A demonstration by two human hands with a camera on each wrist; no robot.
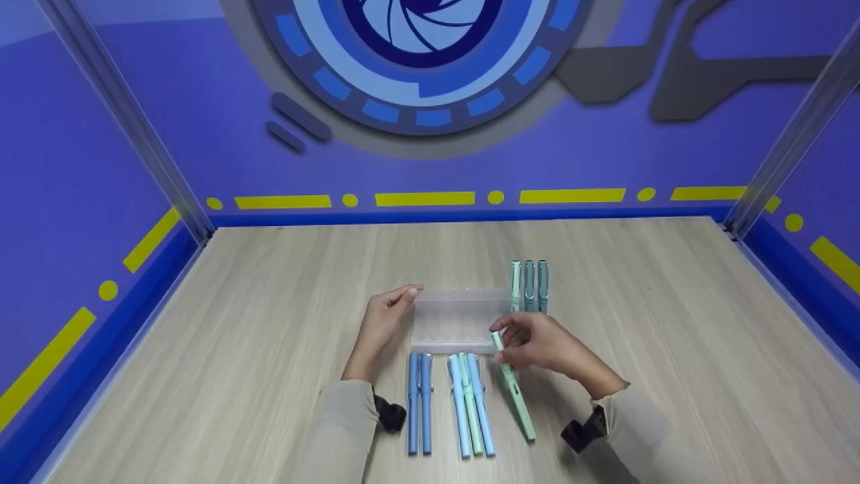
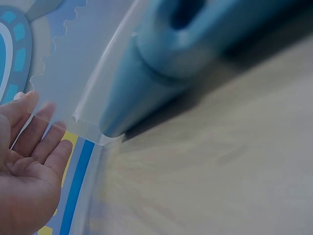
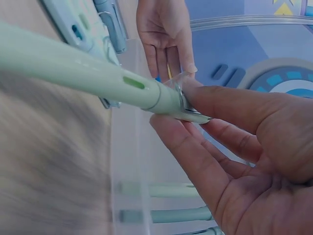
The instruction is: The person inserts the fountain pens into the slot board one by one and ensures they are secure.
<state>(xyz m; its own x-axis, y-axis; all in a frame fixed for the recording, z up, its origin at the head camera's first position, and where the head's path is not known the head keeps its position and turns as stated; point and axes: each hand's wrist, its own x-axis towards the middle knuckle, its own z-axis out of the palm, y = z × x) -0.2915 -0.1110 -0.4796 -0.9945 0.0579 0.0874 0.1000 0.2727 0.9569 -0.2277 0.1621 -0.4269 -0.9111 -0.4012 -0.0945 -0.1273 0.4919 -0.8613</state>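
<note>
A light green pen (image 1: 519, 403) slants toward the front, its clip end pinched between thumb and fingers of my right hand (image 1: 543, 341). In the right wrist view the thumb lies by the clip of this pen (image 3: 98, 73). At the far left corner of a clear plastic case (image 1: 457, 319), my left hand (image 1: 384, 319) holds the edge between thumb and fingers. Through the clear wall, the left wrist view shows some fingers of that hand (image 2: 36, 161). The right hand is close to the case's right end.
Two dark blue pens (image 1: 412, 410) lie in front of the case. Beside them are two light blue pens (image 1: 461, 417) with a green pen (image 1: 474, 423) between. Beyond the right hand, a pale green pen (image 1: 515, 272) and two teal pens (image 1: 529, 279) lie side by side.
</note>
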